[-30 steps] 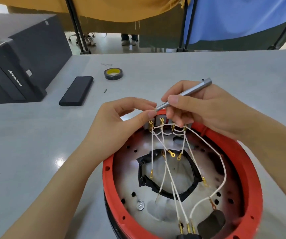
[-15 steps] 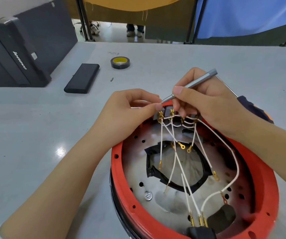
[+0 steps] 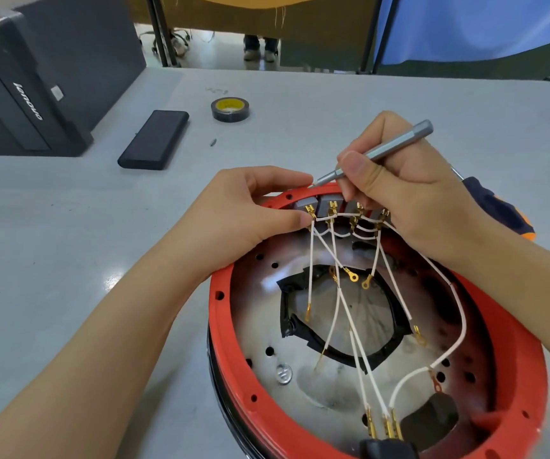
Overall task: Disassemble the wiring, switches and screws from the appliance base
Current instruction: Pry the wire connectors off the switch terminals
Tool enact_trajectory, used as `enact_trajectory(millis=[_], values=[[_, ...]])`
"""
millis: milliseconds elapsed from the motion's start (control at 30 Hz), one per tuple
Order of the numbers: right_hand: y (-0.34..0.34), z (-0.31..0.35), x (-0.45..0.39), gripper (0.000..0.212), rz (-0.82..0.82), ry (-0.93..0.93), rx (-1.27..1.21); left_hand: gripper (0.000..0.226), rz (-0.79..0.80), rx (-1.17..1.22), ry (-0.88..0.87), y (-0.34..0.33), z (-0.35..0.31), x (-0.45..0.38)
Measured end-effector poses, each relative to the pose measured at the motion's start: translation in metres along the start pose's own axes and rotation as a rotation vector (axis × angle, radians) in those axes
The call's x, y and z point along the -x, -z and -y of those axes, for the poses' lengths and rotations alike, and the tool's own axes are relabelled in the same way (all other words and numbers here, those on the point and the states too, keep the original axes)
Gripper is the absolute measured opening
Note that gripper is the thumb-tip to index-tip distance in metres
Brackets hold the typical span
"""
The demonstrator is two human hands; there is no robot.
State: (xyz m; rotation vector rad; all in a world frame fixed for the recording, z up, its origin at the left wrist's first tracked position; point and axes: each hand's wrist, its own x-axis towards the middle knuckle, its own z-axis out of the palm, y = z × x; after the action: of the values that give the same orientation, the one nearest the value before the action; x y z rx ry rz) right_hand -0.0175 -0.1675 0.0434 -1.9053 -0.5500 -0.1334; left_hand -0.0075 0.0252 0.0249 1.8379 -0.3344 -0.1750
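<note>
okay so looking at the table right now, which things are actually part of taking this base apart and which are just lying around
Part of the job:
appliance base
white wires
grey switches
small screwdriver, held in the right hand
left hand, steadying the switches

Just lying about:
tape roll
flat black case
computer tower
orange-handled screwdriver
loose bit

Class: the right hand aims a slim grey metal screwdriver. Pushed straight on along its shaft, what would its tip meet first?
Probably the left hand's fingertips, right at the tip of the slim grey metal screwdriver held by the right hand; depth is unclear.
</note>
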Motion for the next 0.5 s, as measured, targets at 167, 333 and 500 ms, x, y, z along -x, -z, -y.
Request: enact_trajectory(millis=[167, 333, 500], values=[[-0.0003, -0.0027, -0.0004, 0.012, 0.017, -0.029, -0.016, 0.033, -0.027, -0.077, -0.027, -0.0006, -0.0023, 0.0006], [-0.0005, -0.0054, -0.0004, 0.011, 0.042, -0.061, -0.006, 0.033, -0.023, -0.055, -0.027, -0.0014, -0.0017, 0.0007], [-0.0010, -0.0059, -0.0002, 0.010, 0.049, -0.069, 0.025, 0.034, -0.019, -0.062, -0.025, -0.0009, -0.0026, 0.0010]])
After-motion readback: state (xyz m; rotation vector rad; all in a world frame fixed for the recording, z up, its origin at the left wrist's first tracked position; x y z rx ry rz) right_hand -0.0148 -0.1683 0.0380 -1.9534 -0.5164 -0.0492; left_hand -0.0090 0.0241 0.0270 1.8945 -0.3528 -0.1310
